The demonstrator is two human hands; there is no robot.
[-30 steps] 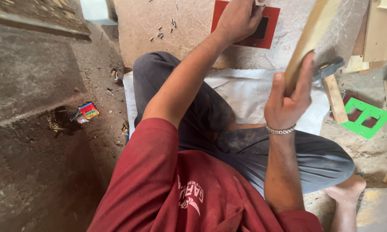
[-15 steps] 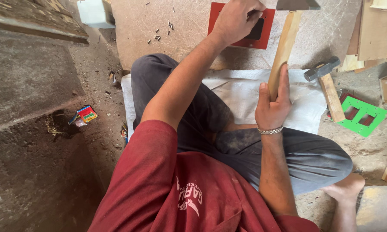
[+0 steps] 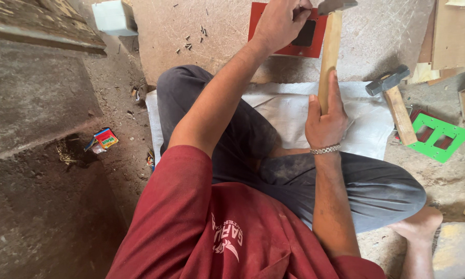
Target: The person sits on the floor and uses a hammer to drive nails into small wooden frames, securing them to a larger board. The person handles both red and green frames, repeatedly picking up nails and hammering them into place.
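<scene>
dirt floor [image 3: 46, 217] | right hand [image 3: 325, 121] wraps hammer handle [image 3: 329, 51], head cut off | left hand [image 3: 280, 21] pinches something hidden

Spare hammer [image 3: 392, 98] lying beside white cloth [image 3: 367, 124], green perforated plate [image 3: 439, 137] sitting near it, small colourful packet [image 3: 105, 138] resting on dirt, loose nails [image 3: 191, 41] scattering across board.
</scene>
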